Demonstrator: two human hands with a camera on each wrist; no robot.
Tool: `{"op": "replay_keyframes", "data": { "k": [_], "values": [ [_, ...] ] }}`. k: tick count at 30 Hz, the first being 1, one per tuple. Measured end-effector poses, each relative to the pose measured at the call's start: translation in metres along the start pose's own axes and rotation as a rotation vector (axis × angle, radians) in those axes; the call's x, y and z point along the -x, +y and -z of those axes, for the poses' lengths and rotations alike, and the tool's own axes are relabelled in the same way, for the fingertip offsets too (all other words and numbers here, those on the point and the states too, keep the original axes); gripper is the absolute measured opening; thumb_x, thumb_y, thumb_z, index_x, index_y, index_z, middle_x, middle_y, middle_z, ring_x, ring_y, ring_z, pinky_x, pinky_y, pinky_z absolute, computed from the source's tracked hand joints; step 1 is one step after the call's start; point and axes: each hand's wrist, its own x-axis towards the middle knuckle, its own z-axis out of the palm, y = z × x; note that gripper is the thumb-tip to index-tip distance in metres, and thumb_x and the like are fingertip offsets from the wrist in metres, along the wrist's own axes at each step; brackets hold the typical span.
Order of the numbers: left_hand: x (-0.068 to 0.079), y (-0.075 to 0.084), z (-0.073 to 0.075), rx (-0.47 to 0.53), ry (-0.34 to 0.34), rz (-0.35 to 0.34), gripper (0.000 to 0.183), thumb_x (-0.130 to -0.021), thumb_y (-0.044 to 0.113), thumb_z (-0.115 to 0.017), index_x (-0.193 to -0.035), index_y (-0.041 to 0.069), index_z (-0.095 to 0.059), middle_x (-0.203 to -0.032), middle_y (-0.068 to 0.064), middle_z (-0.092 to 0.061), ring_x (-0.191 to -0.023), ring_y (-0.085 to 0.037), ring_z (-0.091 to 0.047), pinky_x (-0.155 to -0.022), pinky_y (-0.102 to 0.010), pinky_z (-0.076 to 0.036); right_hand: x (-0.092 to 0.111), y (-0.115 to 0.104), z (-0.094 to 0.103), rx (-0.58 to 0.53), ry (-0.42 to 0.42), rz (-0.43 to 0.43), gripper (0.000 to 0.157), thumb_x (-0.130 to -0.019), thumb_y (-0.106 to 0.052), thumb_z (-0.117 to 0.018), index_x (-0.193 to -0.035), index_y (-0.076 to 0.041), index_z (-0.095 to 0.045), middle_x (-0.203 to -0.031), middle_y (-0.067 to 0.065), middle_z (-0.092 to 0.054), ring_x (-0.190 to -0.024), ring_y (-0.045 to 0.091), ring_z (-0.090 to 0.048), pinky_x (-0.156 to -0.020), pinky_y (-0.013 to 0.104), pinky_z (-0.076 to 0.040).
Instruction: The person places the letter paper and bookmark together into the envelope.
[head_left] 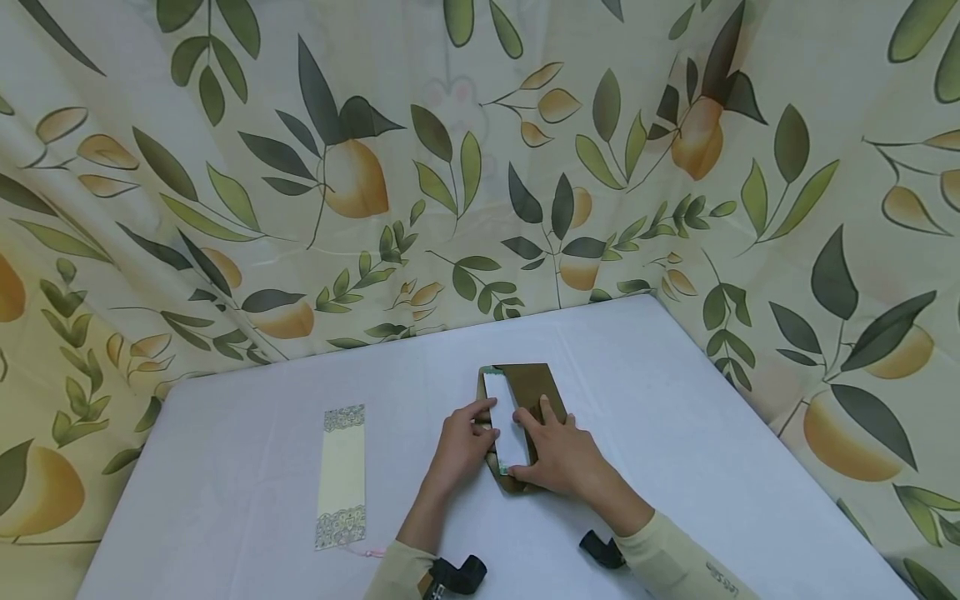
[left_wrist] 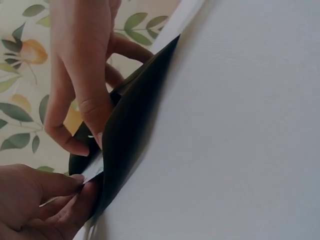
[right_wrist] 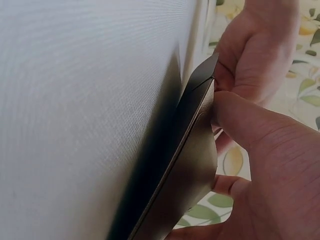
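A brown paper envelope (head_left: 536,383) lies on the table with a slim white bookmark (head_left: 504,425), green-patterned at its ends, along its left side. My left hand (head_left: 461,442) is at the bookmark's left edge; in the left wrist view, the left thumb and forefinger (left_wrist: 60,185) pinch the bookmark close to the envelope's opening. My right hand (head_left: 566,458) spreads over the envelope, thumb near the bookmark's lower end and forefinger at its right edge. In the right wrist view, the right hand (right_wrist: 275,160) holds the envelope (right_wrist: 185,175) by its edge, fingers curled. Part of the bookmark is hidden by the fingers.
To the left lies a pale yellow bookmark (head_left: 342,467) with lace-patterned ends and a pink cord (head_left: 367,553). A white cloth covers the table (head_left: 247,475). Behind it hangs a curtain (head_left: 465,225) printed with leaves and fruit.
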Motion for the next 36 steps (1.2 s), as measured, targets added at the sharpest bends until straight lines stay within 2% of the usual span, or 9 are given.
{"op": "replay_keyframes", "data": {
  "k": [5,11,13,16,20,25,36],
  "values": [
    [0.0,-0.002,-0.007,0.014,0.022,-0.017,0.048,-0.089,-0.011,-0.074,-0.135,-0.006,-0.062,-0.113,-0.022,-0.07,-0.074,-0.017,-0.073,-0.064,-0.028,-0.059,0.001,0.0,0.0,-0.005,-0.003,0.008,0.077,-0.079,-0.053,-0.084,-0.142,-0.021,-0.052,-0.155,0.035,-0.037,-0.117,0.069,-0.05,-0.074,0.068,-0.055],
    [0.001,-0.001,-0.017,-0.016,0.053,-0.02,0.046,-0.088,-0.008,-0.077,-0.132,-0.004,-0.065,-0.123,-0.019,-0.065,-0.072,-0.011,-0.069,-0.059,-0.024,-0.057,0.001,0.0,0.0,0.009,-0.002,0.014,0.076,-0.081,-0.053,-0.083,-0.142,-0.021,-0.052,-0.154,0.035,-0.038,-0.117,0.069,-0.051,-0.072,0.067,-0.055],
    [0.001,-0.001,-0.02,-0.022,0.053,-0.018,0.045,-0.088,-0.008,-0.077,-0.131,-0.003,-0.066,-0.116,-0.017,-0.067,-0.07,-0.01,-0.068,-0.058,-0.024,-0.056,0.001,0.0,0.0,0.009,-0.002,0.015,0.075,-0.081,-0.053,-0.082,-0.142,-0.022,-0.052,-0.154,0.035,-0.037,-0.117,0.069,-0.051,-0.072,0.067,-0.056],
    [0.002,-0.001,-0.023,-0.012,0.052,-0.014,0.044,-0.087,-0.007,-0.078,-0.129,-0.003,-0.067,-0.095,-0.009,-0.072,-0.065,-0.011,-0.068,-0.056,-0.024,-0.056,0.001,0.001,0.0,0.008,0.0,0.019,0.074,-0.081,-0.053,-0.082,-0.142,-0.022,-0.052,-0.154,0.035,-0.037,-0.117,0.069,-0.051,-0.07,0.066,-0.056],
    [0.002,-0.001,-0.026,-0.009,0.052,-0.02,0.043,-0.085,-0.006,-0.079,-0.127,-0.004,-0.068,-0.071,0.0,-0.07,-0.062,-0.01,-0.068,-0.054,-0.024,-0.055,0.001,0.001,0.0,0.001,0.0,0.025,0.076,-0.081,-0.052,-0.082,-0.144,-0.021,-0.051,-0.154,0.035,-0.037,-0.117,0.069,-0.05,-0.07,0.066,-0.055],
    [0.003,0.0,-0.028,-0.033,0.049,-0.033,0.043,-0.085,-0.005,-0.079,-0.126,-0.003,-0.069,-0.068,0.002,-0.07,-0.062,-0.007,-0.067,-0.055,-0.023,-0.055,0.002,0.001,0.001,-0.006,-0.006,0.027,0.08,-0.082,-0.051,-0.082,-0.148,-0.021,-0.049,-0.155,0.035,-0.037,-0.119,0.07,-0.048,-0.072,0.067,-0.055],
    [0.003,0.001,-0.03,-0.043,0.024,-0.037,0.045,-0.085,-0.006,-0.077,-0.129,-0.003,-0.068,-0.07,0.004,-0.069,-0.062,-0.005,-0.064,-0.055,-0.022,-0.053,0.003,0.001,0.001,0.002,0.002,0.036,0.078,-0.082,-0.051,-0.082,-0.147,-0.023,-0.048,-0.154,0.036,-0.038,-0.119,0.068,-0.05,-0.069,0.065,-0.056]
  ]
}}
